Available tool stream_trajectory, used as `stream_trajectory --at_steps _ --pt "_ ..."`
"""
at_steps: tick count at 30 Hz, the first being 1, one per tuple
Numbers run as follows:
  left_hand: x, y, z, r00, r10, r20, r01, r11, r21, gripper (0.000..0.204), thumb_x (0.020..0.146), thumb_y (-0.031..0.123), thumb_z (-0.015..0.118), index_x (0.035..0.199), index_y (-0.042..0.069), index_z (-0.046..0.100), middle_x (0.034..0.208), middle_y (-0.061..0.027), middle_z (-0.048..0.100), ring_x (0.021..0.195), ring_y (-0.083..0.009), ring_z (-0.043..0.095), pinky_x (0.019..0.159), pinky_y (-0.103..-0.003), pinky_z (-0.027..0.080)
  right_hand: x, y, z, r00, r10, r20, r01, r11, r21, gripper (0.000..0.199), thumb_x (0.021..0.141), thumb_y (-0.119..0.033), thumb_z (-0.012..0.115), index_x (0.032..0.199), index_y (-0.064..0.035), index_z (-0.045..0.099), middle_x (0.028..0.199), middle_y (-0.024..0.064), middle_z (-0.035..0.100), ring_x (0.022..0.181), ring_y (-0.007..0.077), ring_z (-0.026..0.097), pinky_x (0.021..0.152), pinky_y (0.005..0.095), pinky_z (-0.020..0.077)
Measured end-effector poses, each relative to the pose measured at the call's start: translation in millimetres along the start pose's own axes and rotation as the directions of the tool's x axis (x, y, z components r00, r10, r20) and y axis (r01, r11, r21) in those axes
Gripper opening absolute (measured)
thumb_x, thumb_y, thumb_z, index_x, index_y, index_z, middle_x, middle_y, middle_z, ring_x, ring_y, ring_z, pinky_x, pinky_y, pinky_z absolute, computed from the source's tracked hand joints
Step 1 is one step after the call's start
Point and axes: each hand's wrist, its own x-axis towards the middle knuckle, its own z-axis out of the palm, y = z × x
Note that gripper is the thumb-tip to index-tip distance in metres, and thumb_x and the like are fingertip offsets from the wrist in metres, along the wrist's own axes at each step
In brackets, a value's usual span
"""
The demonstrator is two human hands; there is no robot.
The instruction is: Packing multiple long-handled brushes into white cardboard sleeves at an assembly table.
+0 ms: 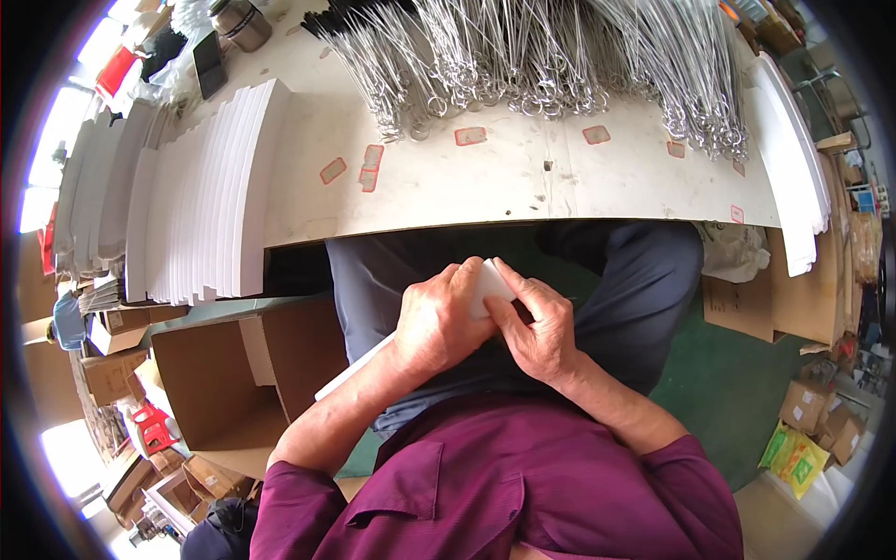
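A long, narrow white box lies across my lap, slanting from beneath my left forearm up to its end between both hands. My left hand wraps round the box close to that end. With thumb and fingers, my right hand pinches the same end from the other side. Much of the box is hidden by my left hand and forearm. Beyond my hands, bundles of thin metal rods with ring ends lie along the far part of the table.
A row of long white boxes stands at the table's left, overhanging its front edge. More white pieces line the right end. An open cardboard box sits on the floor at left. A metal flask stands at the back left.
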Motion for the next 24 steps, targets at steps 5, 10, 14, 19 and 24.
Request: stream_trajectory --at_steps 5,10,14,19,24 --pt "5.9 6.8 -4.6 1.000 -0.023 0.007 0.023 0.999 -0.028 0.053 0.077 0.020 0.081 0.120 -0.001 0.058 0.086 -0.0170 0.068 0.072 -0.0362 0.071 0.060 -0.045 0.059 7.0 1.0 -0.4 0.953 0.301 0.037 -0.298 0.903 0.309 0.038 0.097 -0.007 0.072 0.132 0.0024 0.065 0.101 0.0110 0.075 0.084 0.0072 0.067 0.074 0.0257 0.0562" --pt "3.0 6.7 -34.2 0.972 -0.180 0.153 0.188 0.981 -0.040 0.063 0.077 0.025 0.085 0.129 0.002 0.057 0.104 -0.0205 0.070 0.095 -0.0396 0.072 0.081 -0.047 0.060 30.9 -4.1 -16.6 0.917 0.392 0.070 -0.386 0.832 0.397 0.037 0.100 -0.006 0.068 0.135 0.0045 0.062 0.105 0.0052 0.072 0.086 0.0045 0.063 0.076 0.0221 0.0537" --pt "-3.2 3.6 -56.0 0.958 -0.243 0.155 0.241 0.970 0.033 0.062 0.077 0.026 0.086 0.128 0.003 0.058 0.106 -0.0200 0.070 0.098 -0.0393 0.071 0.083 -0.047 0.059 48.7 -4.2 -32.6 0.931 0.362 0.046 -0.350 0.847 0.400 0.035 0.102 -0.007 0.065 0.134 0.0048 0.061 0.104 0.0043 0.071 0.081 0.0041 0.061 0.072 0.0210 0.0516" --pt "14.9 -23.7 -94.4 0.890 -0.436 -0.132 0.446 0.893 0.062 0.050 0.081 0.034 0.082 0.107 -0.002 0.057 0.083 -0.0234 0.071 0.081 -0.0438 0.072 0.076 -0.051 0.058 73.1 7.8 -41.6 0.998 0.057 -0.021 -0.054 0.993 0.104 0.026 0.099 -0.010 0.070 0.121 0.0028 0.068 0.103 0.0096 0.073 0.072 0.0104 0.065 0.067 0.0241 0.0533" --pt "57.9 -87.9 -127.3 0.836 -0.479 -0.269 0.549 0.723 0.419 0.053 0.083 0.045 0.075 0.085 -0.007 0.065 0.078 -0.0297 0.070 0.079 -0.0446 0.073 0.075 -0.051 0.057 103.1 16.6 -55.3 0.969 -0.190 -0.159 0.147 0.957 -0.249 0.013 0.094 -0.007 0.072 0.104 0.0012 0.071 0.103 0.0128 0.073 0.072 0.0179 0.067 0.065 0.0290 0.0556"
